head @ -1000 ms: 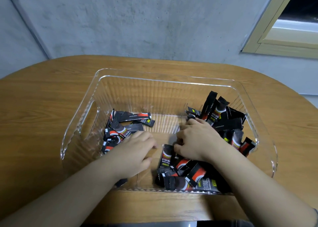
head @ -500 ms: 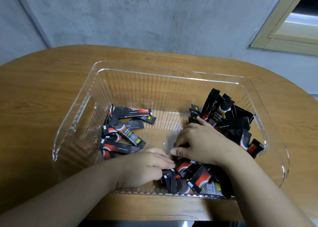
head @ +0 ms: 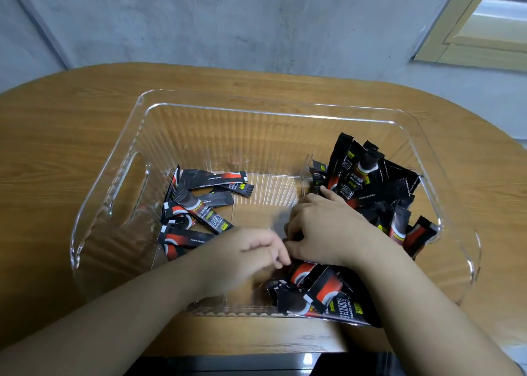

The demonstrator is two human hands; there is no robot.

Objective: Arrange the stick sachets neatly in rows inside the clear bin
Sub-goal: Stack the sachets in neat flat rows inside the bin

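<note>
A clear ribbed bin [head: 134,159] stands on the wooden table. Several black-and-red stick sachets [head: 199,204] lie loosely overlapped on the bin's left floor. A bigger jumbled pile of stick sachets [head: 373,187] leans in the right part and spreads to the front wall [head: 322,293]. My right hand [head: 330,227] rests on this pile, its fingers curled down round a dark sachet that is mostly hidden. My left hand [head: 242,258] is blurred, with curled fingertips meeting the right thumb at the pile's near edge. Whether it holds anything is unclear.
The bin has a cut-out handle [head: 128,187] in its left wall. Its middle floor [head: 256,213] is bare. The oval wooden table [head: 57,147] stands against a grey wall, and a dark edge runs below the table's front.
My left hand has left the left sachet group and moved right to the front pile, meeting the right hand. The right hand has stayed on the pile. The view has shifted slightly.
</note>
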